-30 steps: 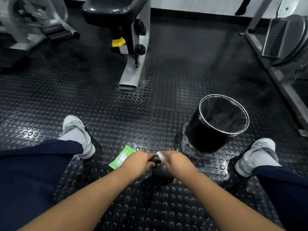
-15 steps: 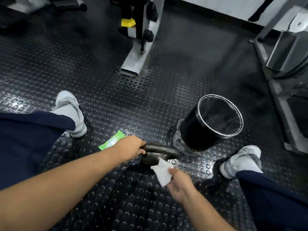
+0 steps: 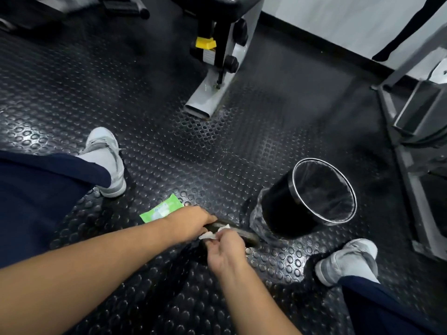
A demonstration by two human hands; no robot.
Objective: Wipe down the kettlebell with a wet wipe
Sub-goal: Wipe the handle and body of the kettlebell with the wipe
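On a studded rubber floor (image 3: 169, 141), the kettlebell (image 3: 244, 234) is gripped at its handle by the left hand (image 3: 191, 222); a wipe (image 3: 209, 235) is pinched in the right hand (image 3: 225, 250) against that handle; wiping is judged under way, with the body seemingly left.

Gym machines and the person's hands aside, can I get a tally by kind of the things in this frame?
kettlebell: 1
wet wipe: 1
wipe packet, green: 1
bin, black with a liner: 1
shoes, light grey: 2
Total: 6
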